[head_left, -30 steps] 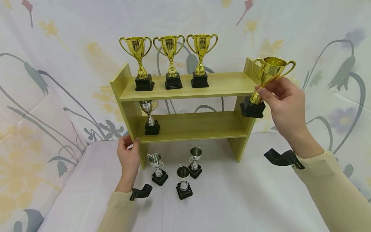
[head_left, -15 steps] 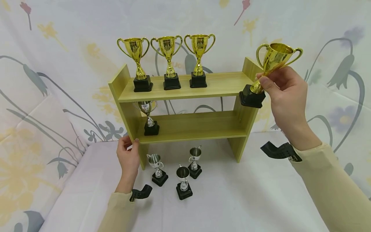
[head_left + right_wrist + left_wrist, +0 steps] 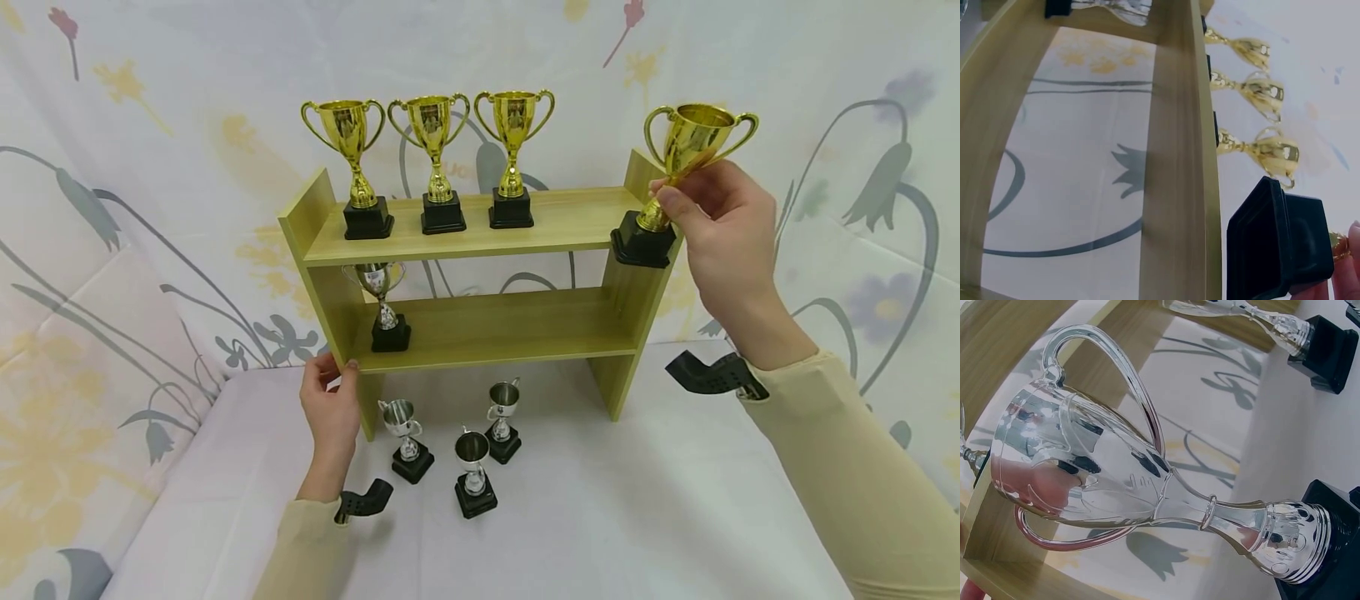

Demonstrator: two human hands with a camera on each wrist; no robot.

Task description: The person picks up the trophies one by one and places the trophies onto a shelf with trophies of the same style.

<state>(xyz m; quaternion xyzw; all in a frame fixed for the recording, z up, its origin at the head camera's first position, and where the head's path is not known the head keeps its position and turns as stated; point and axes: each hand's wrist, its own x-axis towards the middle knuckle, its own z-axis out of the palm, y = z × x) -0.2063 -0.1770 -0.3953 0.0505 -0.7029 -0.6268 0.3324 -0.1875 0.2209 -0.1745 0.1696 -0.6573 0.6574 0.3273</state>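
My right hand [image 3: 731,221] pinches a gold trophy cup [image 3: 693,137] by its stem, tilted, its black base overlapping the right end of the top shelf in the head view. The right wrist view shows the hollow underside of that black base [image 3: 1279,244] beside the shelf's edge. My left hand [image 3: 332,408] grips the lower left side of the wooden shelf [image 3: 487,329]. Three gold trophies, among them the right one [image 3: 513,158], stand in a row on the top board. One silver trophy [image 3: 388,304] stands at the left of the middle board.
Three smaller-looking silver trophies stand on the white cloth before the shelf: a left one [image 3: 408,442], a front one [image 3: 474,475] and a rear one [image 3: 502,421]. A silver trophy [image 3: 1097,456] fills much of the left wrist view. A flowered cloth [image 3: 825,250] hangs behind.
My right hand has raised the gold trophy from beside the shelf's right side to the height of the top board, then shifted slightly left. The left hand keeps its place.
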